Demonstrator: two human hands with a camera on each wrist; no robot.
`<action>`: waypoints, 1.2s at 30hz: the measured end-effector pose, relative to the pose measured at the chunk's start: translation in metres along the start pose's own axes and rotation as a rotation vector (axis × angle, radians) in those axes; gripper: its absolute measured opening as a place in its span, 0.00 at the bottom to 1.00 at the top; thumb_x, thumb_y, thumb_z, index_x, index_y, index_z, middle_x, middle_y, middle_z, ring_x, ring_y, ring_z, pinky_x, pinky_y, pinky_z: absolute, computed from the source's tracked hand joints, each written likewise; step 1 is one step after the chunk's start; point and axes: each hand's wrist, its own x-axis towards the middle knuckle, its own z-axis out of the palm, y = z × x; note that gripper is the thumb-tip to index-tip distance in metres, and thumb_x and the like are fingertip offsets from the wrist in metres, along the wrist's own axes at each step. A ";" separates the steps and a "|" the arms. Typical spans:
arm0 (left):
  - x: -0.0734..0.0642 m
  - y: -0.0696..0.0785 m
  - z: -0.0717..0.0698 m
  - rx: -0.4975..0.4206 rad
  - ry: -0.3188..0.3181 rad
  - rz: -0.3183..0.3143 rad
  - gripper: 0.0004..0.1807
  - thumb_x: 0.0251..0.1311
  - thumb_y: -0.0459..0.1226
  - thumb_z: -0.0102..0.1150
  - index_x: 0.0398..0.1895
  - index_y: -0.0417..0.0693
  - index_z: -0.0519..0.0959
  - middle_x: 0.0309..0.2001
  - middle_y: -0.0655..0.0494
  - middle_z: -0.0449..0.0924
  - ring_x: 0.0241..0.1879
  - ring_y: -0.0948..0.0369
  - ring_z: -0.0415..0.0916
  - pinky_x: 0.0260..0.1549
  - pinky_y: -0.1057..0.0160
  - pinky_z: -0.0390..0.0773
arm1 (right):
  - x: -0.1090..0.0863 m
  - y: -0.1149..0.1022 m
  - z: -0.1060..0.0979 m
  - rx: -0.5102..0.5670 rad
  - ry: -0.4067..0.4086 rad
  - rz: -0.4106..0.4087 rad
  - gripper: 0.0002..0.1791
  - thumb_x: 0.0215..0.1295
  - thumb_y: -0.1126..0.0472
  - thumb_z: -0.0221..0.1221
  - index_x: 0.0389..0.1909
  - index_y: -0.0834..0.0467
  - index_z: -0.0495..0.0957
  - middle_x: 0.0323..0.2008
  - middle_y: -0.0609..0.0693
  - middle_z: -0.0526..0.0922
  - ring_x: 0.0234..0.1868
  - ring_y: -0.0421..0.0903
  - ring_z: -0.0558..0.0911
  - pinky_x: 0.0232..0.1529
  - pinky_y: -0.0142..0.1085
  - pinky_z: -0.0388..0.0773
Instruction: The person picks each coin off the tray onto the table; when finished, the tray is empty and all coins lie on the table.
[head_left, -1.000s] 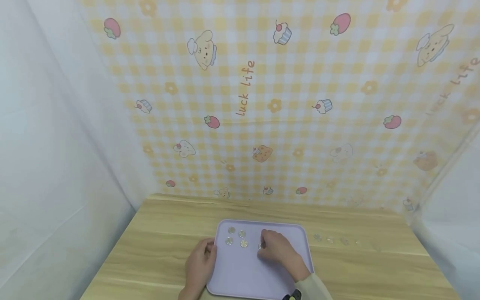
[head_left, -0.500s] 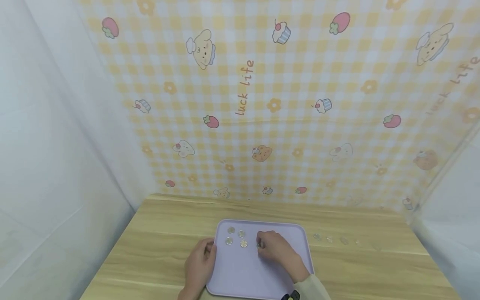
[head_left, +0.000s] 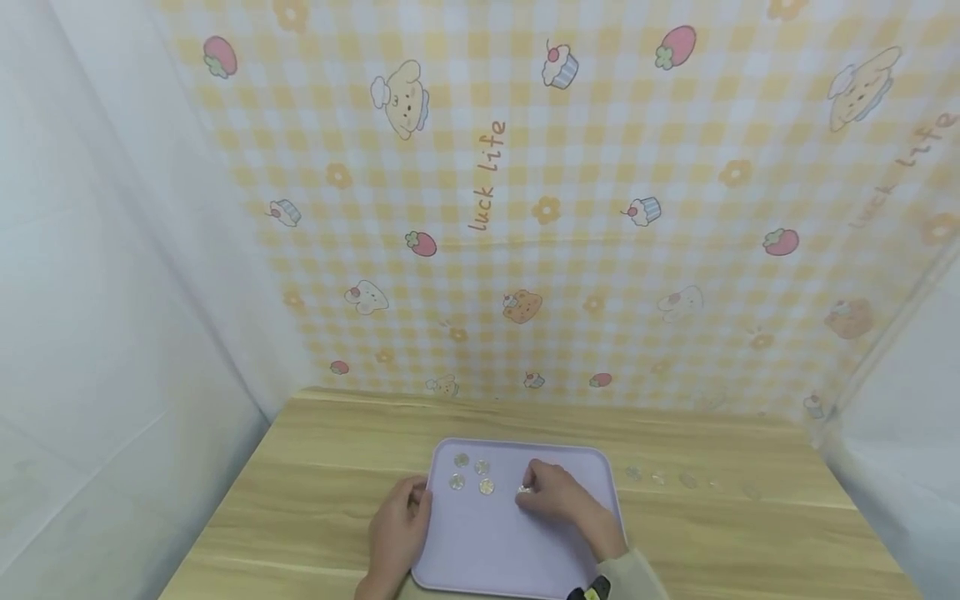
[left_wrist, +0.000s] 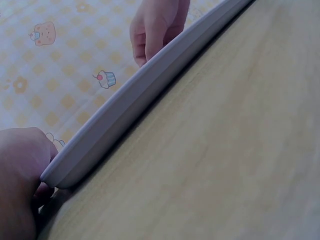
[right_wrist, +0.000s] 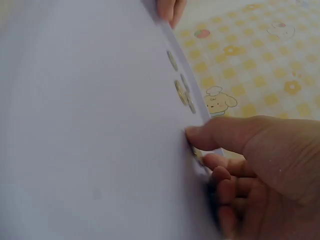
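Note:
A pale purple tray [head_left: 480,550] lies on the wooden table. My left hand [head_left: 400,525] grips its left edge; in the left wrist view the tray's rim [left_wrist: 135,90] runs up from that hand [left_wrist: 22,170]. Over the tray's right half, my right hand [head_left: 558,493] pinches a small shiny coin-like disc [head_left: 524,490] between thumb and fingers, low over the surface. The right wrist view shows the disc [right_wrist: 193,149] thinly, partly hidden by the right hand [right_wrist: 270,165]. Several similar round discs [head_left: 486,487] lie flat in two short rows at the tray's upper left.
To the right of the tray, several clear, flat pieces [head_left: 687,481] lie in a row on the table [head_left: 750,533]. A checked yellow cloth [head_left: 547,250] hangs behind the table, with white sheets [head_left: 112,333] at both sides.
My right hand makes small shifts in place, its fingers moving slightly right with the disc. The left hand stays at the tray's edge, and the discs on the tray stay put.

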 end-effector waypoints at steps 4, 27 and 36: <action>0.000 -0.001 0.000 0.004 -0.010 -0.001 0.11 0.63 0.38 0.62 0.47 0.48 0.83 0.29 0.65 0.80 0.19 0.73 0.64 0.21 0.71 0.66 | -0.008 0.011 0.012 0.033 0.150 -0.066 0.08 0.60 0.58 0.66 0.37 0.56 0.78 0.29 0.42 0.75 0.29 0.36 0.71 0.32 0.30 0.72; -0.002 -0.003 0.003 0.002 -0.001 -0.011 0.11 0.62 0.38 0.63 0.47 0.50 0.83 0.30 0.65 0.80 0.20 0.73 0.66 0.23 0.71 0.68 | -0.024 0.007 0.022 -0.130 0.230 -0.093 0.12 0.59 0.59 0.67 0.43 0.59 0.84 0.33 0.42 0.78 0.34 0.35 0.74 0.38 0.31 0.77; 0.002 -0.002 0.001 0.018 -0.001 -0.017 0.10 0.63 0.38 0.62 0.47 0.50 0.83 0.30 0.64 0.80 0.20 0.73 0.65 0.23 0.71 0.67 | -0.024 -0.012 0.028 -0.308 0.332 -0.053 0.09 0.53 0.60 0.69 0.36 0.58 0.85 0.32 0.46 0.81 0.36 0.44 0.80 0.42 0.41 0.81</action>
